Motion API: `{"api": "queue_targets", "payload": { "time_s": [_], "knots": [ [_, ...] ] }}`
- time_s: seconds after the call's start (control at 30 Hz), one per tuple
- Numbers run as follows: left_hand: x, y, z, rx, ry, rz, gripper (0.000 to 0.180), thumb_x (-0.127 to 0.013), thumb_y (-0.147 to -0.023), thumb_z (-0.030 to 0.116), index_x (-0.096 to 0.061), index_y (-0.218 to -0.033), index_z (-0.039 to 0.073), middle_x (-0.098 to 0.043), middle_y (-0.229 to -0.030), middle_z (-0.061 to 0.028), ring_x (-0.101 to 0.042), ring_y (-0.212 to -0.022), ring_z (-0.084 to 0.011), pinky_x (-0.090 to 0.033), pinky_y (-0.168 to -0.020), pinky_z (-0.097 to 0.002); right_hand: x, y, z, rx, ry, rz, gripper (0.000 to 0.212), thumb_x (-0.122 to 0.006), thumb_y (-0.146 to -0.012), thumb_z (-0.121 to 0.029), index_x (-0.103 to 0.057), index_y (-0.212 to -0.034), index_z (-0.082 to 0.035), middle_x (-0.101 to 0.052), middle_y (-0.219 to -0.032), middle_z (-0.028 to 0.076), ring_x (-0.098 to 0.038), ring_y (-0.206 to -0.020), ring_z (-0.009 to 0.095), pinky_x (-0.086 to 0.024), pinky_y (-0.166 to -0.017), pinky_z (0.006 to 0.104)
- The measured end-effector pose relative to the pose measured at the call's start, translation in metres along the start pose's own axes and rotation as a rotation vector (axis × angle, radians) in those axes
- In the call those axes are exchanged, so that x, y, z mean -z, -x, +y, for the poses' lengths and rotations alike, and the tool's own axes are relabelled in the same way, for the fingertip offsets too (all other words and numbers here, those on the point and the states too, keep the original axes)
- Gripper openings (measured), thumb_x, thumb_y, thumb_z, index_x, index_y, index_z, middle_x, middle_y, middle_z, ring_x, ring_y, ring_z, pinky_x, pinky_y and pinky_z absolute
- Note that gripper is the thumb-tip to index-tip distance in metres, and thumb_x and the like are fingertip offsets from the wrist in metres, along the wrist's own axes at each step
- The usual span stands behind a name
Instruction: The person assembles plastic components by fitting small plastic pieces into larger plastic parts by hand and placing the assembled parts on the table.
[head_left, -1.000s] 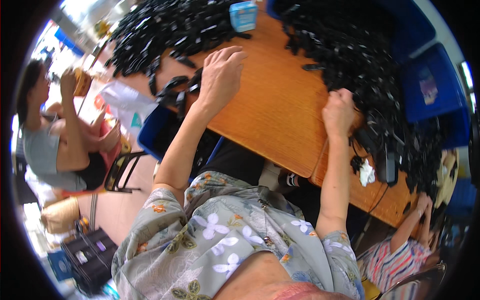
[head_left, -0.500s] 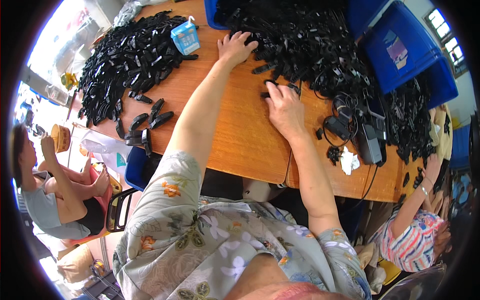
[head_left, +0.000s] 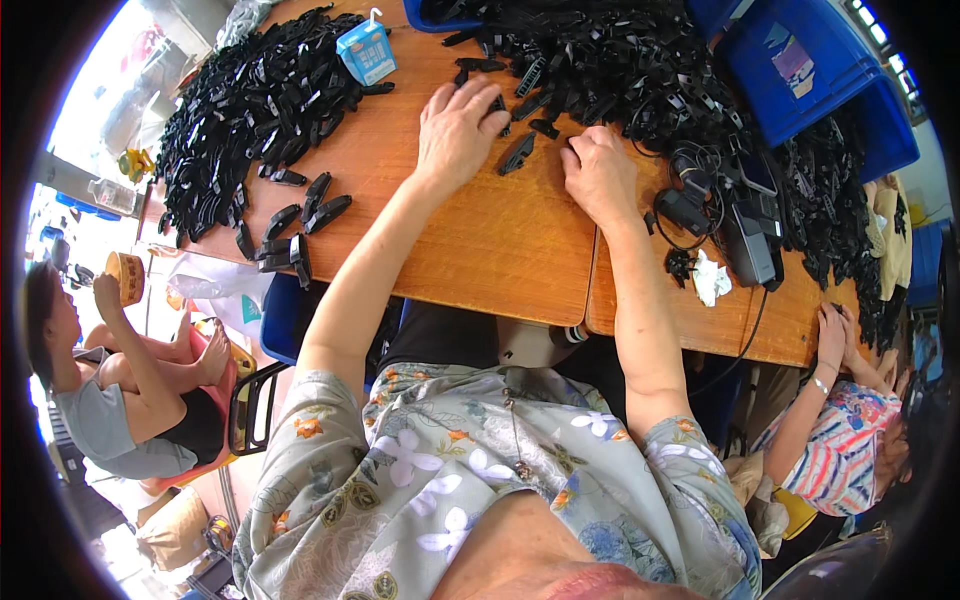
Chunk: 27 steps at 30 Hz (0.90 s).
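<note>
My left hand (head_left: 458,135) lies over the table with its fingers spread. A black plastic part (head_left: 501,104) shows at its fingertips, partly covered. My right hand (head_left: 603,178) is closed, its fingers curled down at the near edge of a large heap of black plastic parts (head_left: 630,60). A bit of something dark shows at its thumb; the fingers hide the rest. Between the hands lies a loose, slim black part (head_left: 517,154), with a smaller black piece (head_left: 544,128) just beyond it.
Another black heap (head_left: 260,110) covers the table's left side, beside a blue drink carton (head_left: 367,52) with a straw. Cabled black devices (head_left: 745,240) and crumpled white tissue (head_left: 711,278) lie at right. A blue bin (head_left: 830,90) leans behind. One person sits left with a bowl (head_left: 125,278); another works at right.
Both hands have come back toward me from the far heap, the right one also shifting rightward. Several black parts now lie loose on the wood between the heap and my hands.
</note>
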<state>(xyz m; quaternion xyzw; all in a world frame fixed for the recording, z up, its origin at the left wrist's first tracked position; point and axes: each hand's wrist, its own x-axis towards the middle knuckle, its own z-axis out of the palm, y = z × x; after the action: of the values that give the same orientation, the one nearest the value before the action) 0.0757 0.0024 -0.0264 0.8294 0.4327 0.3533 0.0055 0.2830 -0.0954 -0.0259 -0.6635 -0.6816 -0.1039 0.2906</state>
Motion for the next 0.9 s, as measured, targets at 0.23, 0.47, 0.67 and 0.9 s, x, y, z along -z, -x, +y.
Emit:
{"api": "queue_targets", "payload": {
  "time_s": [0.23, 0.47, 0.67, 0.9],
  "knots": [
    [0.031, 0.043, 0.044, -0.048, 0.245, -0.244, 0.034, -0.067, -0.096, 0.023, -0.07, -0.126, 0.007, -0.068, -0.11, -0.0132, -0.063, -0.111, -0.0357, -0.051, -0.095, -0.0484, 0.002, -0.007, -0.014, -0.189, -0.402, -0.091, 0.015, -0.072, -0.086, -0.01, -0.074, -0.099, -0.003, -0.071, -0.099, 0.013, -0.071, -0.089, 0.028, -0.057, -0.077, 0.0404],
    [0.069, 0.069, 0.053, 0.064, -0.107, -0.324, 0.027, -0.065, -0.096, 0.019, -0.072, -0.118, 0.004, -0.069, -0.103, -0.0161, -0.067, -0.103, -0.0363, -0.054, -0.088, -0.046, 0.001, -0.004, -0.003, -0.146, -0.621, -0.226, 0.024, -0.072, -0.087, -0.013, -0.076, -0.11, -0.01, -0.077, -0.102, 0.006, -0.072, -0.089, 0.022, -0.056, -0.081, 0.0356],
    [0.084, 0.07, 0.046, 0.105, 0.224, -0.174, 0.022, -0.066, -0.093, 0.01, -0.074, -0.113, 0.003, -0.069, -0.109, -0.0118, -0.066, -0.107, -0.0339, -0.052, -0.094, -0.0438, 0.013, -0.004, -0.01, -0.068, -0.28, -0.184, 0.02, -0.078, -0.087, -0.014, -0.074, -0.104, -0.003, -0.075, -0.102, 0.012, -0.071, -0.089, 0.026, -0.055, -0.08, 0.0373],
    [0.068, 0.067, 0.022, -0.235, 0.243, -0.273, 0.023, -0.072, -0.087, 0.009, -0.074, -0.109, 0.003, -0.069, -0.118, -0.0078, -0.06, -0.113, -0.031, -0.051, -0.095, -0.0404, 0.034, -0.007, -0.022, -0.118, -0.358, -0.365, 0.018, -0.075, -0.088, -0.012, -0.076, -0.099, 0.002, -0.074, -0.096, 0.015, -0.07, -0.085, 0.03, -0.055, -0.079, 0.0395]
  ]
}}
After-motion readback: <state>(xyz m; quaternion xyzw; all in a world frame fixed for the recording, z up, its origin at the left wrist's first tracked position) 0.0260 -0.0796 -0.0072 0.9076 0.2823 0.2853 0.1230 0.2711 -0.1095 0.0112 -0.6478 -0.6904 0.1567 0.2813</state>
